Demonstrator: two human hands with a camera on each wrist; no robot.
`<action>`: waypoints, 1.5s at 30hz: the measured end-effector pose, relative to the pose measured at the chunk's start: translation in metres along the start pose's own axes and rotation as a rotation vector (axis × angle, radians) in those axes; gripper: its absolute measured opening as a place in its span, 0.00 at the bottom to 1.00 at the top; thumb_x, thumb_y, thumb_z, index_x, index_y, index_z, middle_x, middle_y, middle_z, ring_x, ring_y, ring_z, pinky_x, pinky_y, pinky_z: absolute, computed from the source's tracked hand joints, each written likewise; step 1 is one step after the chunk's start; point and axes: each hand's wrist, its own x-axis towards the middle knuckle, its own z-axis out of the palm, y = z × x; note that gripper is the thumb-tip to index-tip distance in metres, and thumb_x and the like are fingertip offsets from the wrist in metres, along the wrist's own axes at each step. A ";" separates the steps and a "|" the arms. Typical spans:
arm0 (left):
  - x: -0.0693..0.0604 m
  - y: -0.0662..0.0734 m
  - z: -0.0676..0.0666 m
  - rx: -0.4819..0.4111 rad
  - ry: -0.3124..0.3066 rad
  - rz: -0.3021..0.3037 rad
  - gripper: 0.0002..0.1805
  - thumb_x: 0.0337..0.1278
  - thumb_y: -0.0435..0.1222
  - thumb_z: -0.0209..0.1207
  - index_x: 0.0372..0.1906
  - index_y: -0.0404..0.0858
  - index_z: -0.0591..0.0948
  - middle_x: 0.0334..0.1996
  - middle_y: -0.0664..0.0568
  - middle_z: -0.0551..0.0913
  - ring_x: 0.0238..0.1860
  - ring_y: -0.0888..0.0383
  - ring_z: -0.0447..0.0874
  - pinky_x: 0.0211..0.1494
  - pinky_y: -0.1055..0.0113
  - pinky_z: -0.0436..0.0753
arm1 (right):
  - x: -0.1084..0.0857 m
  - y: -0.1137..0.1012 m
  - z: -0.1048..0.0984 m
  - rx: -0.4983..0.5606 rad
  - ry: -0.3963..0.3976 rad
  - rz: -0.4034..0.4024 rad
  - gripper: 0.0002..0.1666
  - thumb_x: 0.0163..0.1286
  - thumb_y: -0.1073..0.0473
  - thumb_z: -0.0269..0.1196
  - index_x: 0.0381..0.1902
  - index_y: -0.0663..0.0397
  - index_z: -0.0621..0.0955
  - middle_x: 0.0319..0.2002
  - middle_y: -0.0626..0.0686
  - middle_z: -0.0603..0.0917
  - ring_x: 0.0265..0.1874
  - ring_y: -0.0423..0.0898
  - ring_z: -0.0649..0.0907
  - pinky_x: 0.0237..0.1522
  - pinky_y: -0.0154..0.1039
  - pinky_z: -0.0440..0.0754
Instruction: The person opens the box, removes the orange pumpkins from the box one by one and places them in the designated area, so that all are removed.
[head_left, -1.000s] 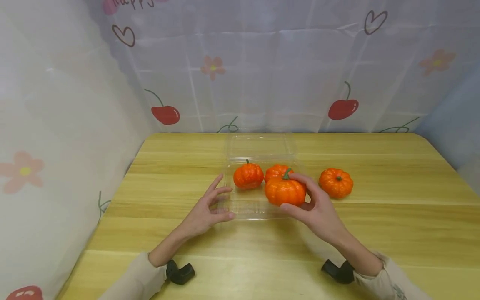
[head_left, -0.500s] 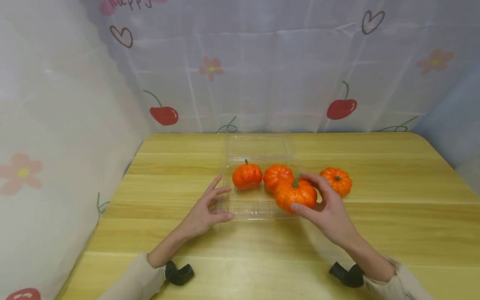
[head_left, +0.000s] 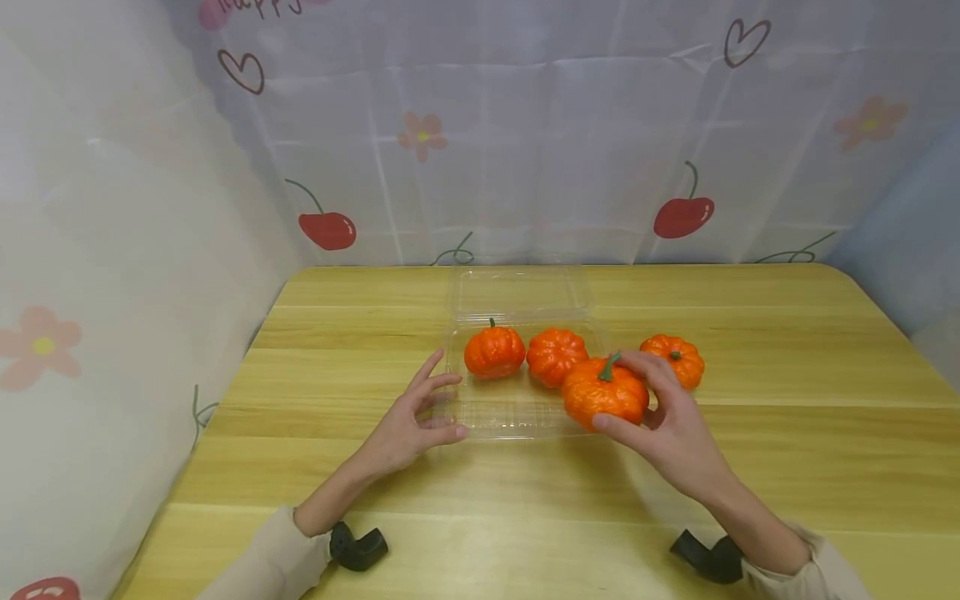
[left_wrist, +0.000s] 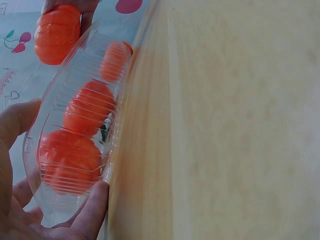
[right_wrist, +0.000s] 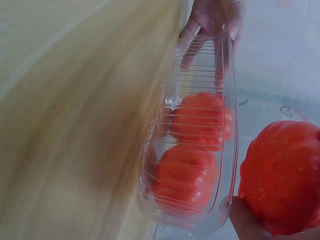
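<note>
My right hand (head_left: 663, 429) grips a small orange pumpkin (head_left: 604, 392) with a green stem, holding it over the right front corner of a clear plastic clamshell container (head_left: 498, 421). Inside the container are two more pumpkins: one on the left (head_left: 494, 352) with its stem up, the other to its right (head_left: 557, 357) with no stem showing from above. At the container's left end is my left hand (head_left: 401, 429), its fingers spread along the side and its thumb at the front corner. The left wrist view shows the thumb (left_wrist: 95, 207) against the ribbed front wall.
Another pumpkin (head_left: 677, 361) stands on the wooden table (head_left: 787, 450), right of the container and partly behind my right hand. The container's lid (head_left: 521, 290) lies folded back toward the patterned curtain (head_left: 510, 167). Black wrist mounts (head_left: 358, 547) sit at both sleeves.
My right hand has moved right and slightly toward me with the held pumpkin, uncovering more of the right pumpkin in the container. The left hand has stayed in place.
</note>
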 end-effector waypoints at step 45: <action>-0.001 0.003 -0.001 0.010 -0.012 -0.024 0.37 0.54 0.33 0.70 0.69 0.34 0.68 0.79 0.63 0.38 0.70 0.41 0.62 0.62 0.56 0.77 | -0.017 0.027 -0.078 -0.353 0.226 0.080 0.29 0.62 0.63 0.71 0.59 0.64 0.74 0.60 0.51 0.68 0.54 0.41 0.67 0.46 0.16 0.70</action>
